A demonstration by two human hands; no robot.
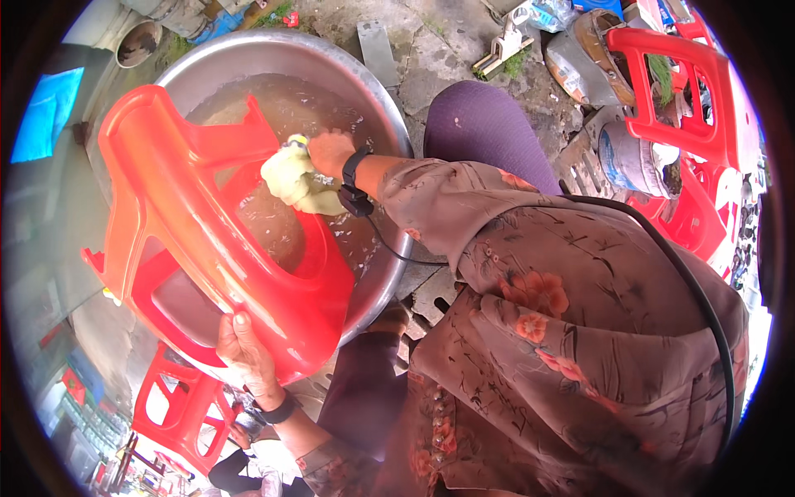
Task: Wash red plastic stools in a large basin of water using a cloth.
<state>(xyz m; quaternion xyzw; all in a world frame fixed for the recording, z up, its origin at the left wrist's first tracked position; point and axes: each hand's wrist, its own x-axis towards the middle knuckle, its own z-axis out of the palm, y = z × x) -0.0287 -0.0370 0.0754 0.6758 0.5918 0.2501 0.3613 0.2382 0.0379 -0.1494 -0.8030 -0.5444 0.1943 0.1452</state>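
A red plastic stool [205, 223] lies tilted over a wide metal basin [385, 105], its legs pointing several ways. Murky water [273, 99] covers the basin's bottom. My left hand [248, 354] grips the near edge of the stool, thumb on top and fingers partly hidden behind it. Over the water, beside the stool's leg openings, my right hand [332, 152] is closed around a bunched pale yellow cloth [295, 177]. The cloth hangs down against a red stool leg. Each wrist wears a dark band, and a cable runs from the right one.
More red plastic stools stand at the right [683, 93] and the lower left [180, 410]. Part of another person [254, 466] shows at the bottom. Buckets [636, 161], a grey slab [377, 53] and a metal-and-wood tool [506, 43] rest on the cracked paving.
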